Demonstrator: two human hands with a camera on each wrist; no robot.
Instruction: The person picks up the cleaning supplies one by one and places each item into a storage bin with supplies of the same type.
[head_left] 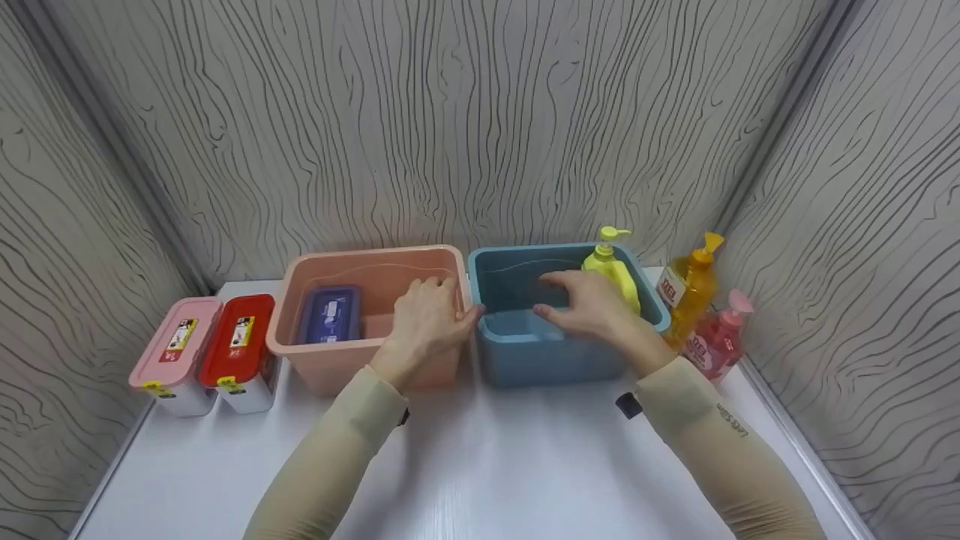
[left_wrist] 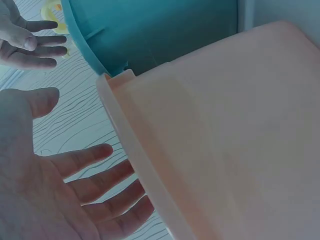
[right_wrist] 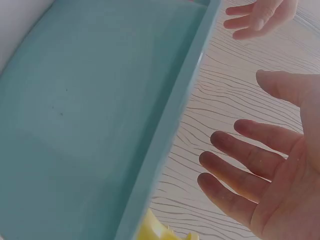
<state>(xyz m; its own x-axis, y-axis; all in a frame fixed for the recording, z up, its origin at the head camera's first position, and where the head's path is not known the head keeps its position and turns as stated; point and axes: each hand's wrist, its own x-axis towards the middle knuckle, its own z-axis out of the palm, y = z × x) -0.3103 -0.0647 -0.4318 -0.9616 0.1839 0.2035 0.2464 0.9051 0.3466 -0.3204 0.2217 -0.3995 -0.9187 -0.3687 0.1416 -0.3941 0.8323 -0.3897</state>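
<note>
Above the front right part of a pink bin (head_left: 330,349) my left hand (head_left: 429,319) hovers with its fingers spread, holding nothing. Inside that bin, on the left, lies a box with a dark blue lid (head_left: 332,313). My right hand (head_left: 592,304) is over the blue bin (head_left: 555,364) beside it, fingers loosely extended and thumb apart. Behind the right hand, a yellow pump bottle (head_left: 613,270) stands in the blue bin; the hand covers part of it. The right wrist view shows my right hand (right_wrist: 265,165) apart from the blue rim, with nothing in its grasp.
Left of the pink bin stand two white containers, one with a pink lid (head_left: 178,341) and one with a red lid (head_left: 238,341). An orange pump bottle (head_left: 694,289) and a pink pump bottle (head_left: 718,337) stand right of the blue bin. Wood-patterned walls (head_left: 412,135) enclose the white table (head_left: 480,480).
</note>
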